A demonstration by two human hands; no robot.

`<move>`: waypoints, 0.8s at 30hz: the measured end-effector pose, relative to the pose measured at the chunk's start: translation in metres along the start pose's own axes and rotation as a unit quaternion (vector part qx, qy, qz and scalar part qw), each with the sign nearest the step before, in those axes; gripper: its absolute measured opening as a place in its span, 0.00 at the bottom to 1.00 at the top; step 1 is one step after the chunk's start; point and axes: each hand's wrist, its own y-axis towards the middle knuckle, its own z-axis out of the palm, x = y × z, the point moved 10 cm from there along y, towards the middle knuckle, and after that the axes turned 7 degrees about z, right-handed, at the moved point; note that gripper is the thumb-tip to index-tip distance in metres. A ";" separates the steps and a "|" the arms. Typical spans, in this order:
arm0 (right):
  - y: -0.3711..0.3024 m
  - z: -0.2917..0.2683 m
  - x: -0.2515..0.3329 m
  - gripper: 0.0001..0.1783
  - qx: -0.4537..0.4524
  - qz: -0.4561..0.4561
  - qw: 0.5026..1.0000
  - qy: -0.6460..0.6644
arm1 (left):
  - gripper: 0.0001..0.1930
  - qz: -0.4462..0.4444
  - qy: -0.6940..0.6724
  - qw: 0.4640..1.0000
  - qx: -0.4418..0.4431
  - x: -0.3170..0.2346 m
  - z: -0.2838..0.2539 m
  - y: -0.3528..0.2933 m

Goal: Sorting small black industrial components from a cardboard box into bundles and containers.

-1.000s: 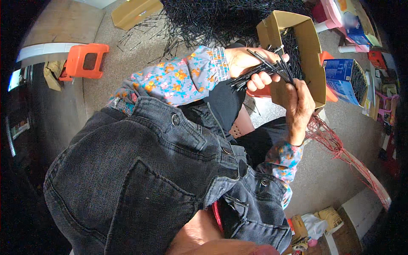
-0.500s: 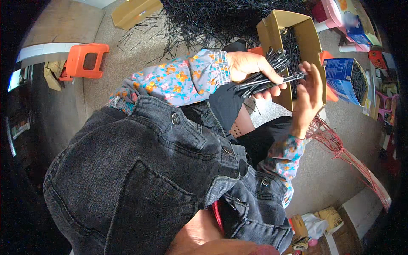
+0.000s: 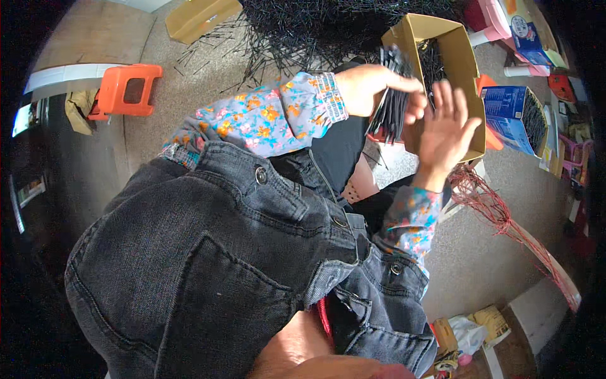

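A bundle of thin black rods (image 3: 394, 114) is gripped in my left hand (image 3: 366, 88), with the rods pointing roughly up and down the picture. Their upper ends are blurred. My right hand (image 3: 445, 134) is beside the bundle, its fingers stretched out and apart, holding nothing. Beneath and beyond both hands stands an open cardboard box (image 3: 468, 57). More black rods (image 3: 432, 66) lie inside it, partly covered by my right fingers.
A large heap of black rods (image 3: 315, 28) spreads across the floor at the far side. An orange stool (image 3: 148, 82) is to the left. At right stand a blue box (image 3: 505, 107) of dark rods and a bundle of red strands (image 3: 499, 215). Bags (image 3: 467, 335) lie lower right.
My left hand has turned the rods from lying slanted across to pointing up and down. My right hand has come off their ends, moved slightly toward me and opened.
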 end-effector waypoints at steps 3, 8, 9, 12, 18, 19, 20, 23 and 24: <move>-0.021 -0.028 -0.059 0.35 -0.089 0.071 0.988 0.105 | 0.10 0.058 -0.045 0.997 -0.038 -0.014 -0.019 0.003; -0.022 0.016 -0.084 0.32 -0.117 0.128 0.974 0.148 | 0.11 0.119 -0.036 0.985 -0.123 -0.017 -0.022 0.001; -0.014 0.021 -0.080 0.30 -0.103 0.100 0.977 0.155 | 0.11 0.129 -0.034 0.985 -0.112 -0.017 -0.019 0.001; -0.014 0.029 -0.072 0.25 -0.105 0.114 0.978 0.141 | 0.12 0.154 -0.033 0.984 -0.085 -0.022 -0.016 0.001; -0.039 0.066 -0.070 0.33 0.148 0.265 0.951 0.054 | 0.17 0.157 0.309 0.932 -0.104 -0.038 0.013 -0.024; -0.040 0.072 -0.061 0.35 0.113 0.248 0.962 0.020 | 0.17 0.162 0.356 0.914 -0.108 -0.047 0.025 -0.030; -0.046 0.080 -0.062 0.34 0.188 0.273 0.942 0.050 | 0.19 0.188 0.325 0.924 -0.079 -0.044 0.014 -0.025; -0.056 0.053 -0.081 0.24 0.216 0.349 0.912 -0.028 | 0.20 0.033 0.301 0.952 -0.038 -0.025 0.010 -0.020; -0.061 0.049 -0.079 0.20 0.236 0.361 0.899 -0.073 | 0.21 -0.022 0.260 0.965 0.001 -0.011 0.011 -0.016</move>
